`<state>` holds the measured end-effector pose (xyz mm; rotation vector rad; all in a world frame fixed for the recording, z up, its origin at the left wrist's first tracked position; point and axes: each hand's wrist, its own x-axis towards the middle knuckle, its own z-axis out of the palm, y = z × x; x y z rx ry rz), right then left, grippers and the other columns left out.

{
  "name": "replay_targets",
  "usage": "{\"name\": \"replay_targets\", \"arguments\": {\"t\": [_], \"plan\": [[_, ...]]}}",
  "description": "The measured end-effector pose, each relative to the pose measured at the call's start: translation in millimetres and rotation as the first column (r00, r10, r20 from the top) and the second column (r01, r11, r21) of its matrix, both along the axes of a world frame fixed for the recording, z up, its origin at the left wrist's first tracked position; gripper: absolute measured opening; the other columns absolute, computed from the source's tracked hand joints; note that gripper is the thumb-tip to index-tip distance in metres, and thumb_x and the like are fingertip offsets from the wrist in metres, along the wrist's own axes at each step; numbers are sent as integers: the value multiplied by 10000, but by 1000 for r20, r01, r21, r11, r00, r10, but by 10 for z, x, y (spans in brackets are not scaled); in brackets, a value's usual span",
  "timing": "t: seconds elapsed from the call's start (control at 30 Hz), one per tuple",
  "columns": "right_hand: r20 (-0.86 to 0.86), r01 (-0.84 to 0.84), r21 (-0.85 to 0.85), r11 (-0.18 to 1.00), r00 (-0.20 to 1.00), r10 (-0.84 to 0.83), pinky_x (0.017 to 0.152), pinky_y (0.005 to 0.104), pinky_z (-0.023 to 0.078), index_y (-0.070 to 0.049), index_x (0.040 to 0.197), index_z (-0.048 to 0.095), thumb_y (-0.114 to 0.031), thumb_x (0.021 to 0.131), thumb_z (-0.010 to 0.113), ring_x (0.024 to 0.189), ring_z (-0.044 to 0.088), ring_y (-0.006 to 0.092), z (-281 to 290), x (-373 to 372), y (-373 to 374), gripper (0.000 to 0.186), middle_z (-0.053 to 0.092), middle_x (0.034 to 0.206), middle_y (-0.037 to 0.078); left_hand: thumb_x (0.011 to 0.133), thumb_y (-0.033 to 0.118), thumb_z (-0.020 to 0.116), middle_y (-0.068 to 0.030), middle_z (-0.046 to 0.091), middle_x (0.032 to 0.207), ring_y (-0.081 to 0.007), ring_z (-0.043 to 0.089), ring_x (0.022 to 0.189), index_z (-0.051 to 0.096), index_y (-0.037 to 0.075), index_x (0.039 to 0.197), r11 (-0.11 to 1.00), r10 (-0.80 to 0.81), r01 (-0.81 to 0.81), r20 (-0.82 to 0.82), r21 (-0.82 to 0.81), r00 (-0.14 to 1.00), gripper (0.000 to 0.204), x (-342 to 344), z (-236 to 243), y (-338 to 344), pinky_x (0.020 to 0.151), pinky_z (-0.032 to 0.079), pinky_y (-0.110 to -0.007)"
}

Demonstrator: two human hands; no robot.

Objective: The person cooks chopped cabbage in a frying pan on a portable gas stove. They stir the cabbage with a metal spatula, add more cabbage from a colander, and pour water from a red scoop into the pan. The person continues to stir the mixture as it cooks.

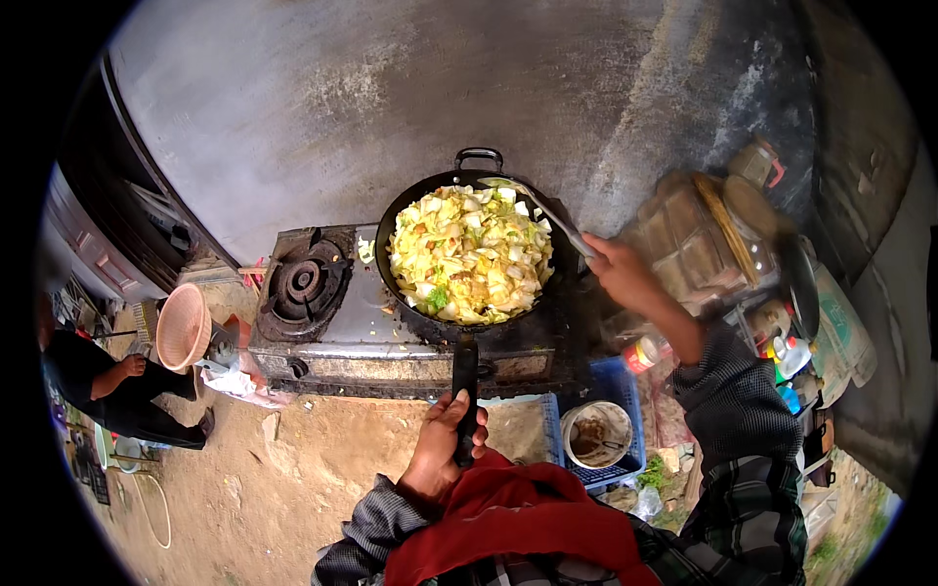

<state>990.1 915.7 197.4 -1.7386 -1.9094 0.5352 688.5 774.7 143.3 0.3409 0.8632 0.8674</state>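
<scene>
A black wok (384,278) sits on the right burner of a two-burner gas stove (376,352). Chopped cabbage (469,254), pale yellow with bits of green and brown, is heaped inside it. My left hand (437,444) is wrapped around the wok's long black handle, which points toward me. In my right hand (625,273) is the handle of a metal cooking spatula (557,220). It slants across the wok's right rim, with its head at the far right edge of the cabbage, partly hidden there.
Left of the wok is a bare burner (305,283). A grey wall (440,78) rises behind the stove. Stacked containers (684,234) and bottles crowd the right side. A white bucket (598,435) stands in a blue crate (635,454). Another person (107,381) is at far left beside a pink basket (184,327).
</scene>
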Motion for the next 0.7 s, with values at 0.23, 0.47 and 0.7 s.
{"name": "replay_targets", "arguments": {"t": [0.23, 0.47, 0.7], "plan": [[-2, -74, -72, 995, 997, 74, 828, 389, 433, -83, 1302, 434, -178, 889, 481, 963, 566, 367, -188, -4, -179, 426, 583, 1061, 227, 945, 238, 457, -52, 533, 706, -142, 470, 510, 430, 98, 930, 1000, 0, 0, 18, 2, 1000, 143, 17, 39, 11, 408, 376, -269], [-120, -23, -258, 966, 993, -9, 561, 306, 427, -88, 1330, 418, -144, 889, 485, 586, 523, 155, 406, -229, 351, 450, 598, 779, 97, 944, 248, 457, -56, 535, 707, -137, 463, 484, 461, 76, 1078, 1000, 24, -24, -4, -9, 1000, 218, 29, 55, 1, 388, 384, -262], [197, -429, 71, 901, 891, 408, 549, 443, 442, -103, 1322, 421, -96, 825, 474, 595, 583, 325, 74, -593, 426, 499, 591, 691, 186, 944, 246, 456, -47, 531, 690, -130, 461, 480, 465, 78, 1073, 999, 34, -34, -17, -21, 999, 212, 36, 71, 5, 377, 377, -250]]}}
